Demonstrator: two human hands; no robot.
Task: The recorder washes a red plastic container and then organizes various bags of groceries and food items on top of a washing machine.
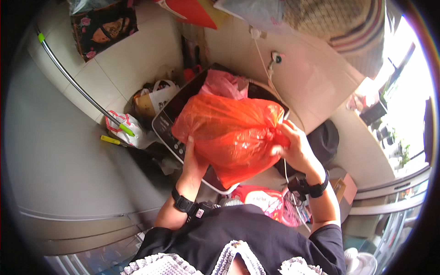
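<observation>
A full red plastic bag (pixel 230 137) is before me, gathered into a twisted neck at its right end. Around that neck the fingers of my right hand (pixel 292 144) are closed. My left hand (pixel 196 154) supports the bag's lower left side, its thumb on the film and its other fingers hidden beneath. Below the bag is a dark-topped washing machine (pixel 168 129) with a white rim and round buttons. A pink plastic bag (pixel 225 82) lies behind the red one, on the machine's top. What the red bag contains cannot be made out.
A tall grey panel (pixel 62 147) rises at left, with a curved metal pole (pixel 75 84) in front of it. White bags (pixel 127 125) are wedged beside the machine. A white cord (pixel 264 65) runs down the tiled wall. A red-and-white package (pixel 261 199) lies low near my body.
</observation>
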